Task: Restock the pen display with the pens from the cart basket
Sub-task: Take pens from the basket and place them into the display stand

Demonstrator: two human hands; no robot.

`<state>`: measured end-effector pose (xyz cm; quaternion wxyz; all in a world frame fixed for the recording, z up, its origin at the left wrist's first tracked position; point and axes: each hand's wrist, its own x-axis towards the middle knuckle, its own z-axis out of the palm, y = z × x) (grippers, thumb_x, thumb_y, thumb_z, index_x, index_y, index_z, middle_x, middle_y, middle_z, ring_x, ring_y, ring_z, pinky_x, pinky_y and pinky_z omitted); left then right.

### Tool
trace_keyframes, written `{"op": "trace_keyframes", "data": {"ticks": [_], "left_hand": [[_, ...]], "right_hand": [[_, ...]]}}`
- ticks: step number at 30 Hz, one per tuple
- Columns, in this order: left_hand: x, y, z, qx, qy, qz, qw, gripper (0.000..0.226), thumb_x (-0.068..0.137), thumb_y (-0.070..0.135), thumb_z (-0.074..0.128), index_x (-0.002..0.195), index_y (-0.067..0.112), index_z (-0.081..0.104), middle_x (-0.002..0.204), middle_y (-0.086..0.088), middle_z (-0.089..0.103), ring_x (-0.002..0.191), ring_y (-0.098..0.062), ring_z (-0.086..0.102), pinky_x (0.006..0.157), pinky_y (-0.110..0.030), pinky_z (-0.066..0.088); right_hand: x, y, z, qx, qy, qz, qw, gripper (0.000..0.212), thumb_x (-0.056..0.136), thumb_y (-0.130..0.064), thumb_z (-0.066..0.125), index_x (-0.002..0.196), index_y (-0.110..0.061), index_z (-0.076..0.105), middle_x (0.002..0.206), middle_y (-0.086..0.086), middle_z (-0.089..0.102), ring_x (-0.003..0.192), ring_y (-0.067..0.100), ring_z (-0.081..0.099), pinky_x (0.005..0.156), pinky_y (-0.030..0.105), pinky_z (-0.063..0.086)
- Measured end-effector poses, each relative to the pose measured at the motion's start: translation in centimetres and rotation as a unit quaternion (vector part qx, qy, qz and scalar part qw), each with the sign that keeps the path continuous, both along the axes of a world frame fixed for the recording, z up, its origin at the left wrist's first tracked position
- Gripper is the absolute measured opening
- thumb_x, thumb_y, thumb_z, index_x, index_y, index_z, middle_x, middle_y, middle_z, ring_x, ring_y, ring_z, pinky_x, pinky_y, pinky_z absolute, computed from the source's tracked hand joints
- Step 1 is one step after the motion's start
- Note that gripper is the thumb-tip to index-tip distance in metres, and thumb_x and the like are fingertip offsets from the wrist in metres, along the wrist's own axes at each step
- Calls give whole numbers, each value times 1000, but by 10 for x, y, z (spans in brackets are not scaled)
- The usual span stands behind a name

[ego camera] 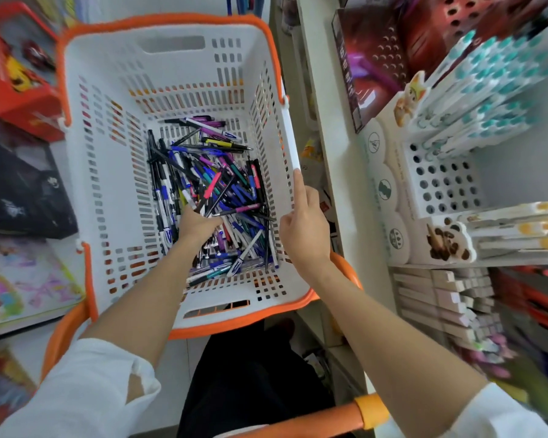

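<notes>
The left hand [196,224] is sunk among the pens [222,184] in the basket [171,74], its grip unclear. The right hand [304,226] pinches the basket's right rim.

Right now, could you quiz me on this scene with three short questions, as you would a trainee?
1. True or false: the left hand is down among the pens inside the basket.
2. What does the right hand touch? A) the basket's right rim B) a pen C) the display rack
3. Fill in: the lower rows of the display rack show empty ___.

Key: 1 true; 2 A; 3 holes.
</notes>
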<state>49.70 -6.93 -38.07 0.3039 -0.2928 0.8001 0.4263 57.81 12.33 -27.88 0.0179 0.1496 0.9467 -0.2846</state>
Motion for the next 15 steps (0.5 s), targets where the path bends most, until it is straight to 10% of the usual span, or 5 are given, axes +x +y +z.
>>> {"op": "trace_keyframes", "data": {"ticks": [4, 11, 13, 15], "left_hand": [[-16, -3, 20, 10, -43, 4, 999, 99, 81, 7, 74, 156, 7, 9, 154, -17, 32, 135, -35, 40, 108, -45, 39], [-23, -12, 67, 78, -186, -100, 974, 73, 84, 24, 69, 148, 3, 40, 165, -4, 12, 152, -31, 6, 116, -56, 21], [-20, -19, 75, 113, -211, -61, 969, 80, 70, 28, 77, 143, 10, 49, 160, -5, 31, 148, -29, 26, 115, -52, 31], [-14, -21, 92, 156, -203, 1, 967, 36, 81, 22, 72, 112, 6, 64, 103, -3, 72, 94, -17, 68, 76, -32, 56]], "right_hand": [[0, 0, -1, 2, 3, 5, 1000, 81, 91, 0, 51, 158, -19, 11, 129, 8, 46, 64, 14, 46, 46, 19, 31], [-2, 0, 3, -2, -2, 0, 1000, 83, 91, 1, 51, 158, -23, 9, 128, 8, 45, 69, 19, 53, 55, 40, 55], [-1, 1, 5, -2, 3, 1, 1000, 83, 91, 1, 52, 157, -23, 9, 128, 8, 45, 69, 18, 53, 55, 37, 55], [-1, 1, 4, -5, 5, 8, 1000, 81, 91, 0, 52, 157, -22, 12, 128, 8, 45, 68, 16, 52, 53, 32, 52]]}}
